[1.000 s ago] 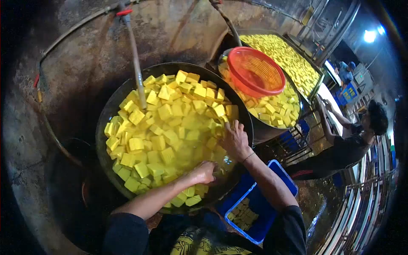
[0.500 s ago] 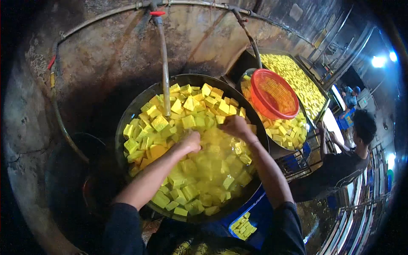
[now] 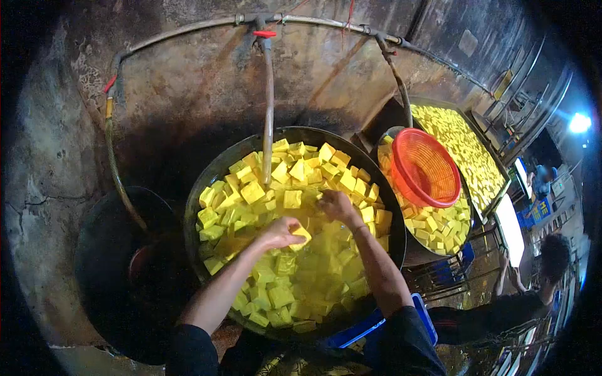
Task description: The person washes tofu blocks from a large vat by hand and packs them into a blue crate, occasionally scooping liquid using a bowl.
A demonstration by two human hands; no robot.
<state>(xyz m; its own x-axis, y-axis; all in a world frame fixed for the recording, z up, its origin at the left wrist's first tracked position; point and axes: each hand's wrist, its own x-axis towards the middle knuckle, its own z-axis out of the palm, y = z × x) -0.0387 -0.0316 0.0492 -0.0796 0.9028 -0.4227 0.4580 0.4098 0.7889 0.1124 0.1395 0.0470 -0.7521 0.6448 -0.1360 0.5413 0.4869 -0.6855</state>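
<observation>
A wide round vat holds many yellow tofu blocks in cloudy yellow water; some are piled above the surface, others lie under it. My left hand is closed around one tofu block, held just over the water near the middle of the vat. Farther back and to the right, my right hand is among the piled blocks, its fingers curled. What those fingers hold, if anything, is hidden.
A pipe with a red valve hangs over the vat. To the right are a red-orange basket on another tub of blocks and a large tray of yellow pieces. A dark drum stands left; a co-worker is at right.
My left hand has come up from the water with a tofu block in its fingers. My right hand stays near the piled blocks. The whole view has shifted, with the scene lower and farther right.
</observation>
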